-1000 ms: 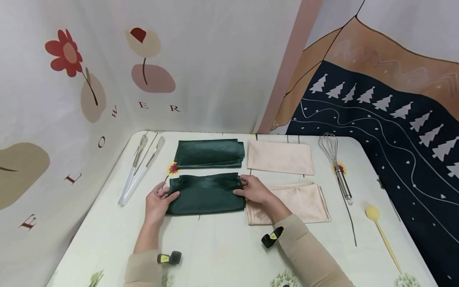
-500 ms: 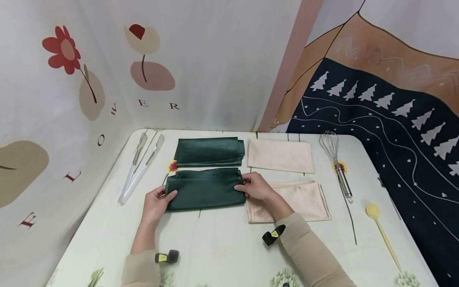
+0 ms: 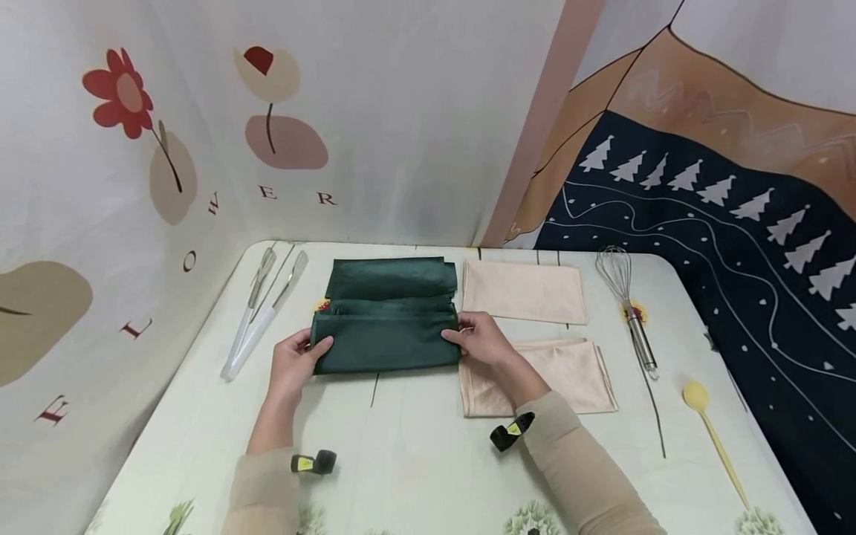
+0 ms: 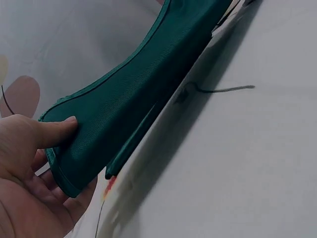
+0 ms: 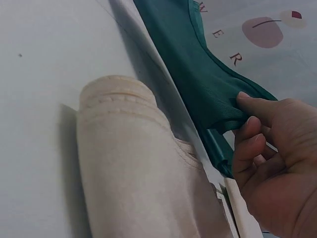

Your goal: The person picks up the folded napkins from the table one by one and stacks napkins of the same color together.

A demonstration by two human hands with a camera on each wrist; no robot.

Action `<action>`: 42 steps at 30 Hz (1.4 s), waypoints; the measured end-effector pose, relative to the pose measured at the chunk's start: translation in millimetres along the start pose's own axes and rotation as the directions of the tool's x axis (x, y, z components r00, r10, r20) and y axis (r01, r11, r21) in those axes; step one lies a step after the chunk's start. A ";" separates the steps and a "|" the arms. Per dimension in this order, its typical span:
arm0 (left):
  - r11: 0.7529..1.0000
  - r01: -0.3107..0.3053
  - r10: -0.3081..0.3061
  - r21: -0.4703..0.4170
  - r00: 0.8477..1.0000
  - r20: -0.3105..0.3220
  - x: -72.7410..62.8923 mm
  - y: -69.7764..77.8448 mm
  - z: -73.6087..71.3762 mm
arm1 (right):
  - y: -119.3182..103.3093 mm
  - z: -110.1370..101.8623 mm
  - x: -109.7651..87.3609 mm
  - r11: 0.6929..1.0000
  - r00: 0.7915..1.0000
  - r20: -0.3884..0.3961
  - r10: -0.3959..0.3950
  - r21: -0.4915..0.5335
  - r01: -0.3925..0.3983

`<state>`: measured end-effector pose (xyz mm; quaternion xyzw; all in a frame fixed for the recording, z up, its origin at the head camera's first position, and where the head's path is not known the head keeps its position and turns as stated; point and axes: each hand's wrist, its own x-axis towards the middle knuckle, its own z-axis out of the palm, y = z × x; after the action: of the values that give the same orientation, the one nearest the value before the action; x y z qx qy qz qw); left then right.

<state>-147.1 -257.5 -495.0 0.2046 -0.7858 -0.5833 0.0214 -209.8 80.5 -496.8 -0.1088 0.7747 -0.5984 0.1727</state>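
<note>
A folded dark green cloth [image 3: 384,343] is held up between both hands, its far part overlapping the near edge of a second folded green cloth [image 3: 388,277] behind it. My left hand [image 3: 292,364] pinches its left end, thumb on top and fingers beneath, as the left wrist view also shows. At the opposite end my right hand [image 3: 487,339] pinches the cloth between thumb and fingers. In the right wrist view the held cloth [image 5: 198,74] sags between the hands, raised off the table. Under the right forearm lies a folded pale pink cloth [image 3: 562,379].
Another folded pink cloth [image 3: 524,291] lies at the back, right of the green one. Tongs [image 3: 257,327] rest on the left. A whisk [image 3: 631,319] and a yellow spoon [image 3: 712,435] lie on the right. A printed curtain [image 3: 401,134] hangs behind the table.
Both hands have lifted the near green cloth and carried it away from me, toward the back green cloth, which it now partly covers. The pink cloths and utensils have stayed put.
</note>
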 end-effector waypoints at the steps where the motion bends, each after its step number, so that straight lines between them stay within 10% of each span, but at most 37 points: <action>1: 1.000 -0.004 0.004 0.006 1.000 0.003 1.4 2.1 0.2 | -0.7 -0.6 0.9 1.000 1.000 -0.002 0.001 0.013 -0.001; 42: 1.000 -0.014 0.014 0.004 0.995 0.100 92.2 37.3 24.9 | -7.9 -17.6 77.0 0.996 0.973 -0.230 0.017 -0.084 -0.038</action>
<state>-249.3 -258.0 -487.3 0.1697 -0.7886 -0.5909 -0.0141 -287.7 65.2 -495.8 -0.0358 0.8165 -0.5699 0.0854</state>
